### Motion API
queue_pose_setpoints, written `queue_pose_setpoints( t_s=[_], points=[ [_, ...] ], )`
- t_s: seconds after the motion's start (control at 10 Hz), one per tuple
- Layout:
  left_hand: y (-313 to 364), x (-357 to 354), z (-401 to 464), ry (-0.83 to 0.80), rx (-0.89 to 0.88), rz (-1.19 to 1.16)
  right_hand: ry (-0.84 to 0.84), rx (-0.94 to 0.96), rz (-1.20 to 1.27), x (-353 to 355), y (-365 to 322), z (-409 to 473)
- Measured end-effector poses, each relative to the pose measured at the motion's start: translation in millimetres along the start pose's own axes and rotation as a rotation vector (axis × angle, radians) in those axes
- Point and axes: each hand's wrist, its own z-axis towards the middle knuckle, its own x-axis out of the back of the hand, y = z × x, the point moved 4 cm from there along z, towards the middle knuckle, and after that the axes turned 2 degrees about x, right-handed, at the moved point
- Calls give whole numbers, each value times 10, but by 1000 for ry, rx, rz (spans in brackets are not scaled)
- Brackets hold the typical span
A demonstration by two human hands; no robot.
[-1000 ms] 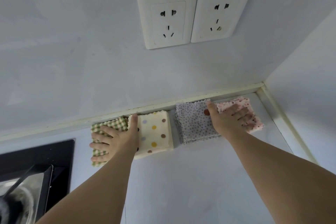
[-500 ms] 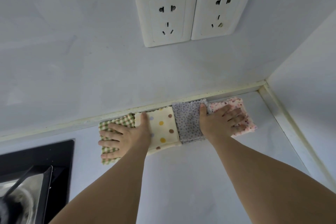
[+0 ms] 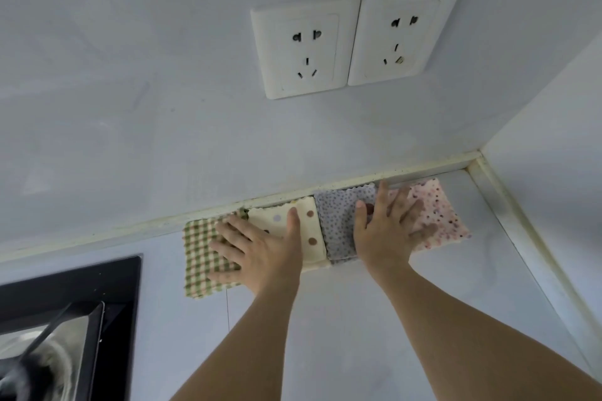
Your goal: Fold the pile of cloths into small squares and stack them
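Note:
Four folded cloths lie in a row along the back wall on the white counter (image 3: 358, 335). From left: a green checked cloth (image 3: 198, 257), a cream cloth with coloured dots (image 3: 309, 231), a grey cloth with small dots (image 3: 337, 225), and a pink speckled cloth (image 3: 439, 212). My left hand (image 3: 260, 247) lies flat with spread fingers across the green checked and cream cloths. My right hand (image 3: 387, 225) presses flat over the seam between the grey and pink cloths. The cream and grey cloths touch edge to edge.
A black hob (image 3: 65, 296) with a metal pot (image 3: 42, 352) sits at the left. Two white wall sockets (image 3: 355, 39) are on the wall above. A side wall (image 3: 553, 172) closes the corner at the right.
Both hands slid toward each other, pushing the two pairs of cloths together; the gap between the cream and grey cloths has closed. The view also shifted closer.

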Motion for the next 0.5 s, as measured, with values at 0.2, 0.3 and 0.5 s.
queue_pose_setpoints(
  t_s=[0.2, 0.3, 0.5],
  points=[
    [-10, -103, 17, 18, -9, 59, -60, -14, -54, -57, -9, 60],
    [-6, -82, -16, 20, -11, 69, -44, 10, -49, 1, -10, 25],
    [-84, 130, -168, 96, -185, 140, 157, 209, -60, 273, -87, -340]
  ],
)
